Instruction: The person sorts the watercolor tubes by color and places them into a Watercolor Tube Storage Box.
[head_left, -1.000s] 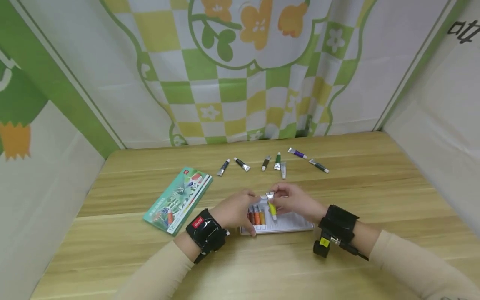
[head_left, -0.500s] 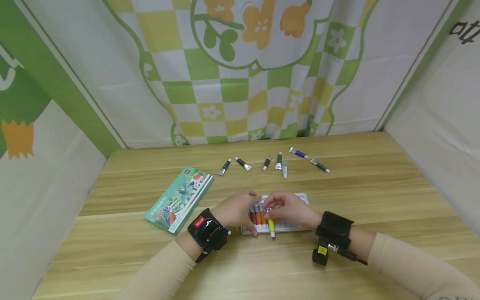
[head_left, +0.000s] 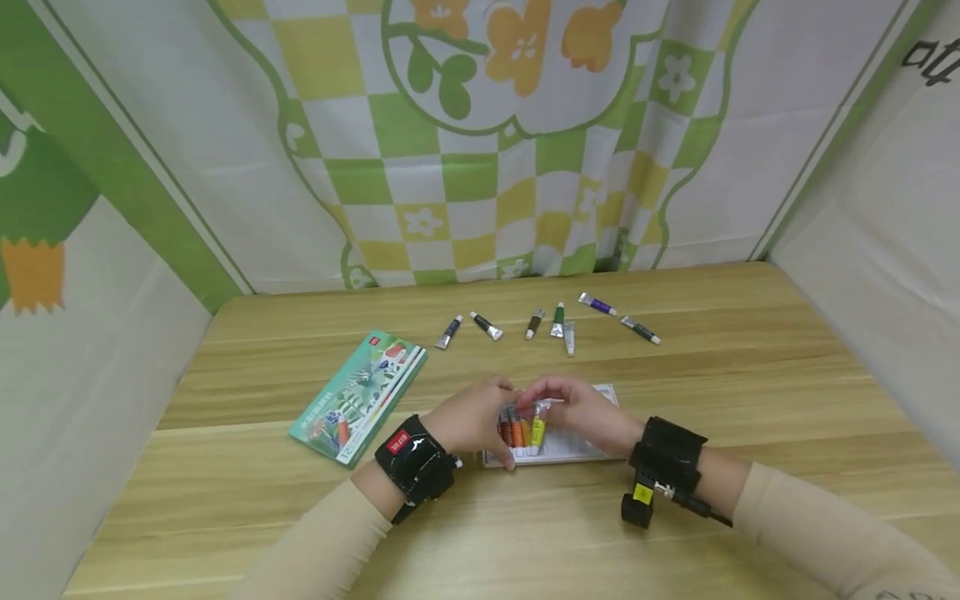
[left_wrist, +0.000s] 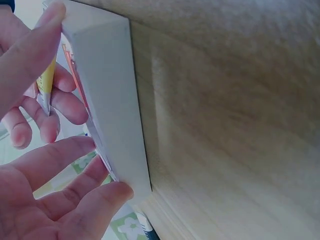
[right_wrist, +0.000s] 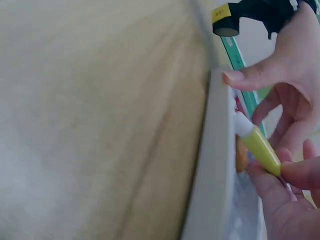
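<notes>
A white plastic tray [head_left: 581,454] lies on the table with several red, orange and ochre paint tubes [head_left: 516,430] side by side in its left part. My left hand [head_left: 474,419] grips the tray's left end, thumb at the near edge and fingers at the far one. My right hand [head_left: 588,411] pinches a yellow paint tube [head_left: 538,428] by its silver crimped end. In the right wrist view, the yellow tube [right_wrist: 263,151] slants over the tray wall [right_wrist: 212,160], its white cap beside the ochre tube. Whether it touches the tray floor is hard to tell.
A teal paint box [head_left: 360,398] lies to the left. Behind the tray are scattered loose tubes: a dark blue one [head_left: 448,332], a black one [head_left: 487,326], a brown one [head_left: 534,324], a purple one [head_left: 597,304] and several others. A patterned curtain [head_left: 465,183] hangs behind the table.
My right hand has carried the yellow tube leftward to beside the ochre one, first dipping it past the tray's near edge, then drawing it back. My left hand keeps its grip.
</notes>
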